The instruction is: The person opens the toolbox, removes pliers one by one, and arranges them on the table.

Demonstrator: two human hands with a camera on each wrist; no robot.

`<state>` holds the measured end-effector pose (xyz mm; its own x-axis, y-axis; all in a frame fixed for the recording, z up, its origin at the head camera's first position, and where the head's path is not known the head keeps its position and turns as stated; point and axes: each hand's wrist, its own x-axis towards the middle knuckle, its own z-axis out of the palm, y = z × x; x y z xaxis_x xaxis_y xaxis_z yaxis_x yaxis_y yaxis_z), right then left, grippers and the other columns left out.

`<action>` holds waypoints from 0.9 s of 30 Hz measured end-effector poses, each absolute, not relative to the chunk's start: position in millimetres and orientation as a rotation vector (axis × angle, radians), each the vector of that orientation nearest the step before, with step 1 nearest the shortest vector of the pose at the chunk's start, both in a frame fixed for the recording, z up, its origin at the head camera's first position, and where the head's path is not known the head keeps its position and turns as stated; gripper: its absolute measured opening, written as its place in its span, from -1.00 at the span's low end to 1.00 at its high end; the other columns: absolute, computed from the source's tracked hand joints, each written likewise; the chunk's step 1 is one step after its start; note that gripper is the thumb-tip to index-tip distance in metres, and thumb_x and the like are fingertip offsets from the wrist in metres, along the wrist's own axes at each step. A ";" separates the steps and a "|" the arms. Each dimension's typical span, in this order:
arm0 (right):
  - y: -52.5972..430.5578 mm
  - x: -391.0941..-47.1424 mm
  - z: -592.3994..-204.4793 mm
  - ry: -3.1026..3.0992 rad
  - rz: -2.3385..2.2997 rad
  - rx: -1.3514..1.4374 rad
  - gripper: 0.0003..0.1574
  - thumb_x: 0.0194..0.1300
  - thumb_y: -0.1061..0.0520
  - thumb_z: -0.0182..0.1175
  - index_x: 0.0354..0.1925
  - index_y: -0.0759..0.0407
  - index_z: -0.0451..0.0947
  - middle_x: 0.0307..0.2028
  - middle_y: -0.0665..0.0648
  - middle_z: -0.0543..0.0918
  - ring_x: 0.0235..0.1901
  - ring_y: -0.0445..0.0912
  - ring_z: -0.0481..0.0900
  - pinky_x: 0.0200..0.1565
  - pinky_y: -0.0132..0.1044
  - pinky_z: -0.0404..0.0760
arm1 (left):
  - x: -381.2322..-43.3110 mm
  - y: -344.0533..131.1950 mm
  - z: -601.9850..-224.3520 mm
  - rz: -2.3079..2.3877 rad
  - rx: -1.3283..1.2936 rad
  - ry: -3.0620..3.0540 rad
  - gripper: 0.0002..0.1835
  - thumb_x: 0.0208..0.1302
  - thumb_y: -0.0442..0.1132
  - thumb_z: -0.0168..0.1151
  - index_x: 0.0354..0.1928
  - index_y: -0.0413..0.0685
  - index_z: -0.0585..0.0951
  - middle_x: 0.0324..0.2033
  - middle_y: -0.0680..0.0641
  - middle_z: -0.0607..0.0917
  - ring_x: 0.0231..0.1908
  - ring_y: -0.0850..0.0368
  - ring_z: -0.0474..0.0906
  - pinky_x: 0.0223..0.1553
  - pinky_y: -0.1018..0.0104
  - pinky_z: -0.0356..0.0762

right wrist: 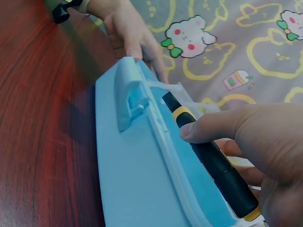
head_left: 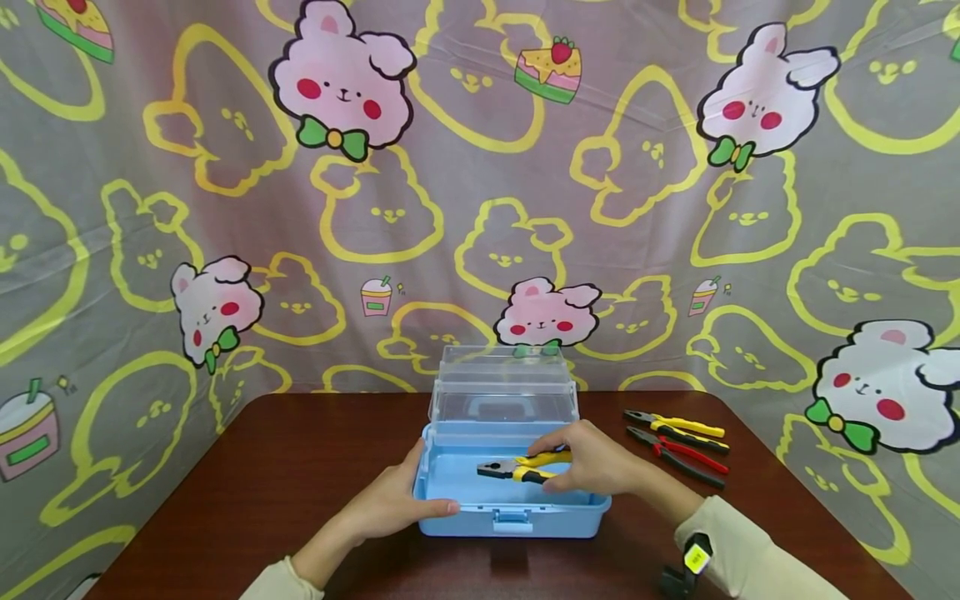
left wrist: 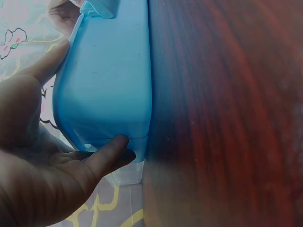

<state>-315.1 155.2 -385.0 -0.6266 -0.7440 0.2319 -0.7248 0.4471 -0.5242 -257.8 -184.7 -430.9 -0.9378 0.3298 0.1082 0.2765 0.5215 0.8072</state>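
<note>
A light blue toolbox [head_left: 480, 522] with its clear lid [head_left: 510, 392] raised stands on the table. My left hand [head_left: 390, 500] holds its left end, thumb on the front rim; in the left wrist view the fingers [left wrist: 110, 152] press the end wall. With thumb and fingers my right hand [head_left: 592, 461] grips yellow-and-black pliers [head_left: 504, 470] by the handles, over the open box. The pliers' dark jaws point left. In the right wrist view a black handle [right wrist: 222, 177] with yellow bands lies under my thumb, above the box rim.
Right of the box on the brown table [head_left: 315, 450] lie two more pliers: yellow-and-black pliers [head_left: 678, 429] and red-and-black pliers [head_left: 678, 455]. A patterned curtain [head_left: 450, 183] hangs behind and at both sides. The box's front latch [head_left: 513, 523] faces me.
</note>
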 end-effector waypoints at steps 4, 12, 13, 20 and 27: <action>164.4 -314.7 -383.3 2.691 -0.930 -1.313 -0.54 0.16 0.14 0.57 0.06 0.02 0.77 -0.05 -0.18 0.73 -0.09 -0.18 0.63 -0.03 -0.19 0.63 | -258.4 -185.5 -431.5 1.427 0.554 2.677 0.29 0.15 0.13 0.56 0.67 -0.03 -0.12 0.33 -0.31 0.49 0.14 -0.11 0.57 0.13 -0.20 0.50; 190.8 -310.9 -379.1 2.762 -0.962 -1.232 -0.46 0.16 0.02 0.57 0.12 0.08 0.74 0.00 -0.14 0.72 -0.11 -0.16 0.61 -0.10 -0.21 0.61 | -258.8 -185.9 -431.7 1.437 0.573 2.659 0.28 0.17 0.13 0.55 0.67 -0.05 -0.14 0.35 -0.35 0.46 0.16 -0.17 0.56 0.14 -0.22 0.49; 195.2 -310.2 -379.2 2.768 -0.977 -1.219 -0.44 0.16 0.01 0.57 0.12 0.09 0.74 0.00 -0.13 0.73 -0.11 -0.15 0.61 -0.09 -0.21 0.61 | -258.9 -185.8 -431.8 1.437 0.577 2.659 0.28 0.17 0.13 0.55 0.67 -0.05 -0.14 0.34 -0.35 0.47 0.15 -0.17 0.56 0.14 -0.22 0.50; 224.7 -306.6 -381.7 2.819 -1.084 -1.138 -0.43 0.15 0.08 0.59 0.13 0.17 0.71 0.01 -0.04 0.73 -0.07 -0.11 0.64 -0.01 -0.24 0.62 | -258.9 -185.2 -432.2 1.429 0.577 2.669 0.28 0.17 0.12 0.55 0.67 -0.03 -0.14 0.33 -0.33 0.49 0.16 -0.13 0.56 0.14 -0.17 0.49; 247.6 -305.2 -386.4 2.883 -1.146 -1.034 -0.43 0.13 0.12 0.60 0.11 0.19 0.70 -0.07 -0.03 0.70 -0.16 -0.06 0.62 -0.09 -0.25 0.65 | -258.1 -185.0 -431.5 1.426 0.554 2.677 0.28 0.17 0.12 0.55 0.67 -0.05 -0.14 0.35 -0.34 0.47 0.19 -0.13 0.54 0.15 -0.18 0.47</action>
<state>-305.2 247.6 -386.4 -0.7924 -0.5105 0.3338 -0.6004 0.5563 -0.5745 -258.1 -185.0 -431.5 -0.9338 0.3388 0.1154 0.2847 0.5078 0.8131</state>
